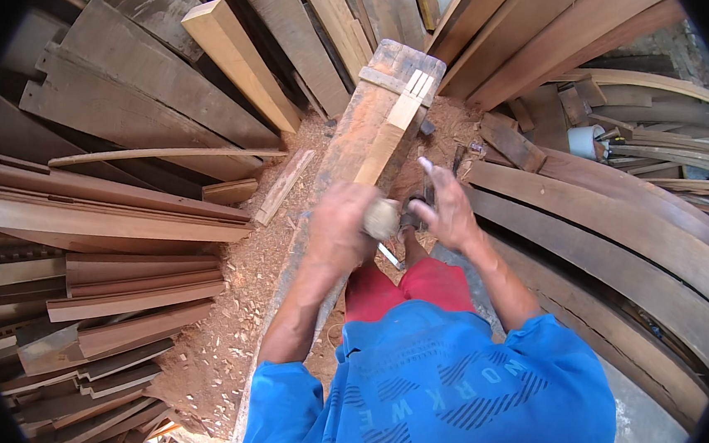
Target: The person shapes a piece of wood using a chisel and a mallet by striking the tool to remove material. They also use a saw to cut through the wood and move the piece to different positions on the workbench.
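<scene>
My left hand [342,226], smeared by motion, is closed on a tool with a round, pale wooden end [382,219]. Just below that end shows a narrow, bright metal strip [390,256]; whether the two are one tool I cannot tell. To the right, my right hand [454,214] is held up with fingers stretched and thumb apart, holding nothing that I can see. Ahead of both hands, a light wooden bar [382,148] with cuts at its far end lies along a worn bench [337,160]. Its far end is beside a crosswise wooden strip [385,80] on the bench.
Boards [143,80] lean in a fan beyond the bench. Stacked timber [126,277] lines the left side, and long curved-looking planks [605,227] lie on the right. Shavings [223,348] cover the floor. A loose wood piece [285,185] lies left of the bench.
</scene>
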Demonstrator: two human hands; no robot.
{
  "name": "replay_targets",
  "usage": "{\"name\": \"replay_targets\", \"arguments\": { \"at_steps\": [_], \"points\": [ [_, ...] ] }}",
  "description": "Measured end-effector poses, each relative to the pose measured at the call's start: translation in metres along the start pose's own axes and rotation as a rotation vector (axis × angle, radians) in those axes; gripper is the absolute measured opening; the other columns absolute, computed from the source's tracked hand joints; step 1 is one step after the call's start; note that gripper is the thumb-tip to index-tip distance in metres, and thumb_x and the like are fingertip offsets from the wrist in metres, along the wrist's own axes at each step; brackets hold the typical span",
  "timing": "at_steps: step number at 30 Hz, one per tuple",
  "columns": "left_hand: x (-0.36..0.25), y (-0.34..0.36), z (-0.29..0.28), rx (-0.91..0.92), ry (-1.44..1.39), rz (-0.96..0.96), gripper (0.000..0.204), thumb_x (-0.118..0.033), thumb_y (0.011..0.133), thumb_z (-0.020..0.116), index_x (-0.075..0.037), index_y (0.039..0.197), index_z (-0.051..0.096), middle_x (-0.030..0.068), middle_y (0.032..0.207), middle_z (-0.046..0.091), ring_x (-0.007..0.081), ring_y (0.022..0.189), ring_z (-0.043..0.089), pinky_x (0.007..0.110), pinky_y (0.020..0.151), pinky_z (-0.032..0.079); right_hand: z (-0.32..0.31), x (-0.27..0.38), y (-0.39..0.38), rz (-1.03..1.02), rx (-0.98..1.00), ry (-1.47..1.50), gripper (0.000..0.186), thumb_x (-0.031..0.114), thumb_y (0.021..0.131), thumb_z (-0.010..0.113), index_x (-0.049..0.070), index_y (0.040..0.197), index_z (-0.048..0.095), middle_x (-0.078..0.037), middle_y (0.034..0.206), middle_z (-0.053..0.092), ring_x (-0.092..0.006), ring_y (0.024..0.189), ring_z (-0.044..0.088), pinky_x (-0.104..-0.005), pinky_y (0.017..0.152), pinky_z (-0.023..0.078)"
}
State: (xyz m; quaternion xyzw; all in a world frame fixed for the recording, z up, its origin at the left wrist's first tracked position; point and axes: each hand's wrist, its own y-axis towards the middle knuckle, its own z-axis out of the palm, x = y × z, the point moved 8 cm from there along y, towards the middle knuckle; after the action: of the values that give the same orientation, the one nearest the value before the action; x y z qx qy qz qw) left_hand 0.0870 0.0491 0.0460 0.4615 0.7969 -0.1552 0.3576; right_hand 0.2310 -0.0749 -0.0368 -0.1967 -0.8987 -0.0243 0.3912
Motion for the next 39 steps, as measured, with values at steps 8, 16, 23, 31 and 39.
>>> {"name": "replay_targets", "arguments": {
  "at_steps": [8, 16, 23, 31, 39],
  "points": [
    [-0.097, -0.003, 0.008, -0.095, -0.565, 0.681, 0.023, -0.015, 0.077, 0.086, -0.005, 0.087, 0.068, 0.007, 0.08, 0.059, 0.0277, 0.079, 0.06, 0.04, 0.072, 0.049, -0.008, 0.058, -0.001, -0.231, -0.466, -0.001, 0.032, 0.011, 0.085, 0.08, 0.006, 0.117, 0.073, -0.012, 0.105, 0.073, -0.033, 0.101, 0.069, -0.0426, 0.085, 0.057],
    [-0.056, 0.004, -0.007, -0.107, -0.68, 0.749, 0.024, -0.01, 0.078, 0.087, -0.004, 0.082, 0.064, 0.0078, 0.076, 0.06, 0.0282, 0.078, 0.062, 0.042, 0.072, 0.05, -0.004, 0.062, 0.042, -0.244, -0.418, -0.294, 0.031, 0.013, 0.085, 0.081, 0.008, 0.115, 0.074, -0.012, 0.11, 0.072, -0.0314, 0.098, 0.069, -0.0398, 0.084, 0.058],
    [-0.01, -0.008, -0.012, -0.253, -0.819, 0.635, 0.028, -0.003, 0.08, 0.085, -0.005, 0.076, 0.057, 0.0079, 0.069, 0.054, 0.0272, 0.064, 0.057, 0.042, 0.065, 0.048, 0.049, 0.047, 0.036, -0.15, -0.52, -0.536, 0.023, 0.013, 0.084, 0.08, 0.012, 0.106, 0.073, -0.006, 0.088, 0.063, -0.0269, 0.079, 0.062, -0.0381, 0.066, 0.056],
    [-0.024, 0.004, -0.027, -0.29, -0.818, 0.633, 0.028, 0.005, 0.079, 0.082, -0.004, 0.074, 0.056, 0.0082, 0.068, 0.055, 0.0265, 0.063, 0.056, 0.04, 0.064, 0.047, 0.022, 0.072, 0.046, -0.097, -0.403, -0.46, 0.017, 0.013, 0.086, 0.077, 0.013, 0.1, 0.068, -0.006, 0.083, 0.059, -0.0278, 0.076, 0.061, -0.0405, 0.061, 0.053],
    [0.001, -0.037, -0.001, -0.207, -0.865, 0.555, 0.02, 0.002, 0.077, 0.08, -0.004, 0.079, 0.061, 0.0077, 0.072, 0.057, 0.0258, 0.068, 0.058, 0.039, 0.066, 0.047, 0.055, 0.067, 0.023, -0.119, -0.549, -0.465, 0.012, 0.01, 0.085, 0.073, 0.013, 0.097, 0.07, -0.005, 0.08, 0.06, -0.0266, 0.074, 0.063, -0.0401, 0.064, 0.054]
  ]
}}
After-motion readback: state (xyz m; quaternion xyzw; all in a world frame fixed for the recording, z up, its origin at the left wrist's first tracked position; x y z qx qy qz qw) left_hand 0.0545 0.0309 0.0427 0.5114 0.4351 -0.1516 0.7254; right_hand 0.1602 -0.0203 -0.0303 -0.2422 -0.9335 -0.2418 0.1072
